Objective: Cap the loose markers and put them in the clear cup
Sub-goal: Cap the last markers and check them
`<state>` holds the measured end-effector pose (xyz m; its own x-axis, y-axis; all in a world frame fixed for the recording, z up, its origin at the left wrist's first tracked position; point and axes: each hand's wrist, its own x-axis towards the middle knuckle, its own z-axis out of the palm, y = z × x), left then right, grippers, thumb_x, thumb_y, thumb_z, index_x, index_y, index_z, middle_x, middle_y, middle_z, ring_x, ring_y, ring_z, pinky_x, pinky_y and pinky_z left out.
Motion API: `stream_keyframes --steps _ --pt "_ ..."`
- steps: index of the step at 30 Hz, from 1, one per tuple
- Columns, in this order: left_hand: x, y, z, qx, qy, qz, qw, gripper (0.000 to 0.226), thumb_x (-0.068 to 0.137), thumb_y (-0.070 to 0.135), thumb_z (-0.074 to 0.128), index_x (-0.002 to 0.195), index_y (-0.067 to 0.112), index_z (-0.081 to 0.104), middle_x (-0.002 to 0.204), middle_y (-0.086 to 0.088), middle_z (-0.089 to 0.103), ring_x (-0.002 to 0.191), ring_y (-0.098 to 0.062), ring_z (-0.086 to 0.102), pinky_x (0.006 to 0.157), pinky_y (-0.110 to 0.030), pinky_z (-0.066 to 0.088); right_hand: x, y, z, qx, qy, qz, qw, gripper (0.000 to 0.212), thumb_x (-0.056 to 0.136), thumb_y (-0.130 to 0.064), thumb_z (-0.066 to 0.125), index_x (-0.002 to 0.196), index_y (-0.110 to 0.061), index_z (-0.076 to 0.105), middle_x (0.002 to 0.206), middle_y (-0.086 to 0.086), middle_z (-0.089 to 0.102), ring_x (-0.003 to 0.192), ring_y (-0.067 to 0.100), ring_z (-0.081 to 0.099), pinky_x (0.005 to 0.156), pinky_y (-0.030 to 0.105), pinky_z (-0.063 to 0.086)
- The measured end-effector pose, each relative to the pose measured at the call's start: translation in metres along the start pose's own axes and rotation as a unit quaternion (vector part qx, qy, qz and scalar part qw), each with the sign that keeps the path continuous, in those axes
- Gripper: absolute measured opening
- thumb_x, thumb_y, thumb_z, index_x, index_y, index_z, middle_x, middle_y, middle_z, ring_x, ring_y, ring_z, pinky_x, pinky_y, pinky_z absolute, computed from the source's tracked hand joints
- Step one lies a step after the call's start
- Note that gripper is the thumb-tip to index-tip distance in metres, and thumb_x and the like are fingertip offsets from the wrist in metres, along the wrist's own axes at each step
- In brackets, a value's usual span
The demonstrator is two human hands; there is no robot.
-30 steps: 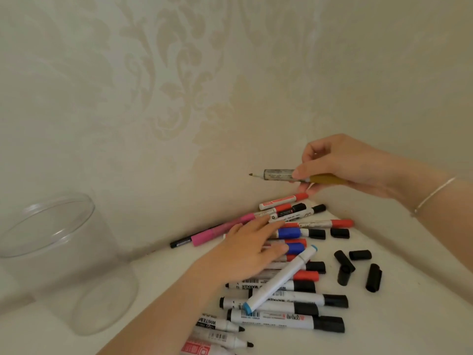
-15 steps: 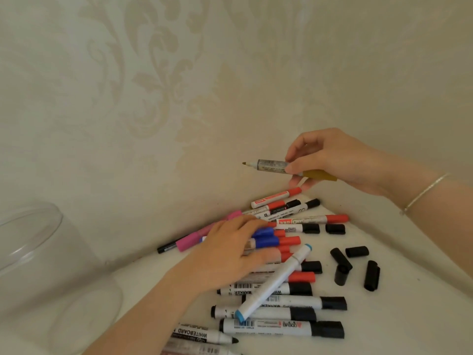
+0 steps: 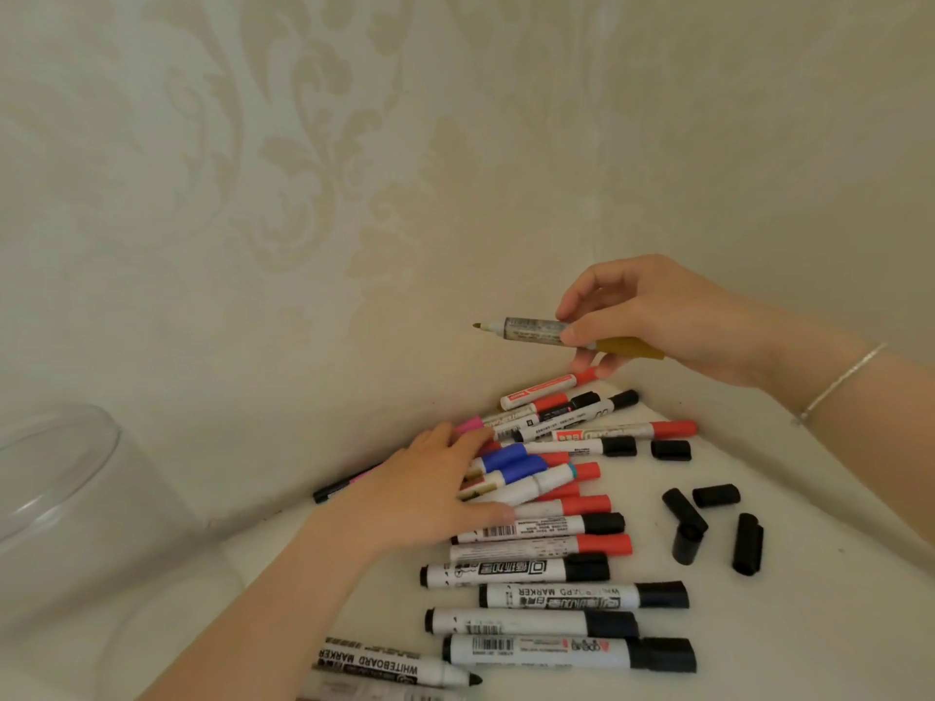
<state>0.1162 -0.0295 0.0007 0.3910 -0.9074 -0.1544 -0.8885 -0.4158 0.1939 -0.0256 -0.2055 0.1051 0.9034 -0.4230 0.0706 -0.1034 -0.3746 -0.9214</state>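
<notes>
Our right hand point(image 3: 657, 316) is up in the air at about 1 o'clock, and its thumb and fingers pinch a gold marker point(image 3: 551, 332). The gold marker has no cap on. It lies flat and sideways, with its bare tip pointing to 9 o'clock and its gold back end tucked in our palm at 3 o'clock. Our left hand point(image 3: 430, 490) is lower, near the middle, with its fingers spread and pressing down on the pile of markers point(image 3: 546, 503) on the counter point(image 3: 809, 624). It does not wrap around any one marker that we can see. The loose black caps point(image 3: 708, 518) lie at about 4 o'clock, under our right arm and well apart from our left hand. We cannot see a gold cap anywhere, so we think our left hand is feeling for it in the pile. The clear cup point(image 3: 66, 488) stands far off at 9 o'clock, much nearer to our left hand. We think a cap has to slide onto the tip from the 9 o'clock side, so our left hand is the best one to bring it.
</notes>
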Motion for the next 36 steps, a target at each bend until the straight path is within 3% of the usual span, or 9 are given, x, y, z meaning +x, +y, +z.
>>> stream_keyframes --steps 5,9,13,16,21,27,32,36 --pt "-0.003 -0.004 -0.003 -0.004 0.021 -0.015 1.000 0.080 0.081 0.051 0.061 0.148 0.030 0.021 0.139 0.005 0.040 0.125 -0.015 0.040 0.098 -0.027 0.037 0.002 0.001 0.002 0.003 -0.005 -0.002 1.000 0.015 0.080 0.001 0.068 0.094 -0.004 0.065 0.076 0.006 0.071 0.064 0.020 0.069 0.065 0.029 0.059" --pt "-0.007 -0.006 -0.011 0.026 0.021 -0.030 0.999 0.060 0.082 0.042 0.060 0.135 0.025 0.039 0.128 0.004 0.049 0.108 -0.013 0.049 0.080 -0.025 0.038 0.003 0.001 0.004 0.006 -0.009 -0.004 1.000 0.014 0.080 0.001 0.068 0.093 -0.005 0.065 0.071 0.004 0.071 0.064 0.021 0.069 0.062 0.028 0.058" --pt "-0.011 -0.007 -0.015 0.051 0.002 -0.046 0.998 0.045 0.084 0.038 0.059 0.123 0.021 0.042 0.118 0.003 0.053 0.086 -0.011 0.042 0.070 -0.026 0.034 0.003 0.000 0.007 0.005 -0.008 -0.002 1.000 0.016 0.080 0.001 0.068 0.094 -0.004 0.065 0.074 0.006 0.072 0.064 0.020 0.069 0.065 0.030 0.059" --pt "-0.013 -0.006 -0.013 0.038 0.007 -0.046 0.998 0.045 0.086 0.034 0.056 0.127 0.023 0.041 0.122 0.005 0.052 0.090 -0.010 0.044 0.074 -0.025 0.037 0.004 0.001 0.010 0.003 -0.007 0.001 1.000 0.017 0.079 0.002 0.068 0.095 -0.003 0.065 0.078 0.007 0.072 0.064 0.020 0.069 0.070 0.035 0.058" --pt "-0.016 0.004 0.001 0.030 0.084 -0.043 0.995 0.050 0.088 0.036 0.050 0.135 0.026 0.036 0.132 0.007 0.047 0.117 -0.016 0.048 0.091 -0.030 0.038 0.005 0.003 0.016 -0.006 -0.001 0.013 1.000 0.016 0.079 -0.001 0.070 0.094 -0.006 0.066 0.084 0.009 0.073 0.068 0.021 0.069 0.073 0.037 0.058" --pt "-0.001 0.021 0.012 0.054 0.162 -0.052 0.984 0.045 0.096 0.040 0.032 0.134 0.019 0.043 0.129 0.000 0.049 0.117 -0.020 0.046 0.095 -0.034 0.037 0.007 0.005 0.023 -0.003 0.003 0.014 1.000 0.016 0.078 -0.002 0.071 0.092 -0.008 0.067 0.079 0.010 0.073 0.069 0.024 0.068 0.076 0.040 0.057" --pt "0.002 0.022 0.020 0.056 0.193 -0.036 0.979 0.081 0.076 0.048 -0.001 0.127 0.017 0.053 0.126 -0.001 0.053 0.114 -0.020 0.048 0.098 -0.035 0.035 0.009 0.006 0.026 0.002 0.009 0.013 1.000 0.016 0.078 0.000 0.071 0.092 -0.006 0.067 0.076 0.009 0.073 0.065 0.020 0.068 0.075 0.038 0.057" --pt "0.004 0.025 0.027 0.042 0.169 -0.011 0.985 0.065 0.093 0.055 0.012 0.144 0.023 0.036 0.150 -0.005 0.036 0.139 -0.023 0.030 0.114 -0.042 0.021 0.012 0.005 0.026 -0.010 0.010 0.017 1.000 0.016 0.078 -0.002 0.071 0.093 -0.007 0.067 0.078 0.013 0.073 0.071 0.029 0.067 0.080 0.044 0.056"
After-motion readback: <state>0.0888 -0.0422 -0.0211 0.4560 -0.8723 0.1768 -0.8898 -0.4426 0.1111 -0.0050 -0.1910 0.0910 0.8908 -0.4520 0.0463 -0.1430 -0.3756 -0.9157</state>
